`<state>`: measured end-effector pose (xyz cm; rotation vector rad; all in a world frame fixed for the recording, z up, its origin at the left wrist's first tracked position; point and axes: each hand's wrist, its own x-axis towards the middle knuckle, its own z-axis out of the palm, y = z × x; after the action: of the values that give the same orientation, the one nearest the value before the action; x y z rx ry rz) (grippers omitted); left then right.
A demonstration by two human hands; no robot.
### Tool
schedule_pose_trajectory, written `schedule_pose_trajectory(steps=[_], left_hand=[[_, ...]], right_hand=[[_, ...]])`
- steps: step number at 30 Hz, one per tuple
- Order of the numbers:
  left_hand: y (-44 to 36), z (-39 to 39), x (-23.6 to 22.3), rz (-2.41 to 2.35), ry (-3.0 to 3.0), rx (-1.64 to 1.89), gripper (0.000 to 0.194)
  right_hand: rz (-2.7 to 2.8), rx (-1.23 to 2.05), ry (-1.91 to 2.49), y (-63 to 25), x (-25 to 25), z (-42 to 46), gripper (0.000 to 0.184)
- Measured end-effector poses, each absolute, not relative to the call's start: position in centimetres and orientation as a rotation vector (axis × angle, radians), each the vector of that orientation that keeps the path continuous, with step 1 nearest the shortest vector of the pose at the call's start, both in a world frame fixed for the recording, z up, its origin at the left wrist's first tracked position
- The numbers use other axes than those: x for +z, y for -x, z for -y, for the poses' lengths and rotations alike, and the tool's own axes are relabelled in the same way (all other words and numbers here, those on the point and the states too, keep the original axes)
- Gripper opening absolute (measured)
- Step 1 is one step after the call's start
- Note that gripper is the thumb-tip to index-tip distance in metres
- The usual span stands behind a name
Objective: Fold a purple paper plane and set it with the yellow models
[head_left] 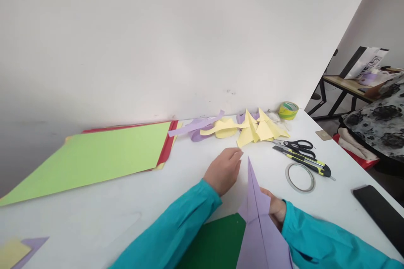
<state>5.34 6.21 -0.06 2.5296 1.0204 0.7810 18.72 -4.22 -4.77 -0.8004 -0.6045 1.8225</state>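
Observation:
A purple folded paper (259,222) with a long pointed tip stands in front of me, its creases running down the middle. My right hand (275,207) grips it from the right side, the fingers partly hidden behind a flap. My left hand (224,171) is curled with fingers together, left of the purple tip and apart from it. Its fingertips are close to the yellow folded papers (251,130); whether they hold anything is hidden. Beneath the purple paper and my left sleeve lies a dark green sheet or mat (217,241).
Green sheets (104,155) over red ones lie left. Purple strips (198,125) rest by the wall. To the right are scissors (299,148), a utility knife (304,160), a tape roll (300,177), yellow tape (288,111) and a black phone-like slab (378,210). A person (378,109) is beyond.

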Motion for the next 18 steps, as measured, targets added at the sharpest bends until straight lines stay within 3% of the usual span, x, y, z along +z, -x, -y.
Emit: schedule_pose_trajectory(steps=[3,8,18], left_hand=[[-8.4,-9.4,-0.3,-1.057,-2.683,0.697,0.035],[-10.1,-12.9,-0.4,-1.096,-2.904,0.628,0.061],[-5.6,-15.3,-1.4,-1.316,-3.09,0.483,0.042]], right_hand=[[0.599,1.808,0.788,-19.0,-5.2,4.1,0.035],[0.548,1.772,0.776,-19.3,-5.2,3.8,0.038],[0.479,1.793,0.762,-19.6,-4.8,3.5,0.046]])
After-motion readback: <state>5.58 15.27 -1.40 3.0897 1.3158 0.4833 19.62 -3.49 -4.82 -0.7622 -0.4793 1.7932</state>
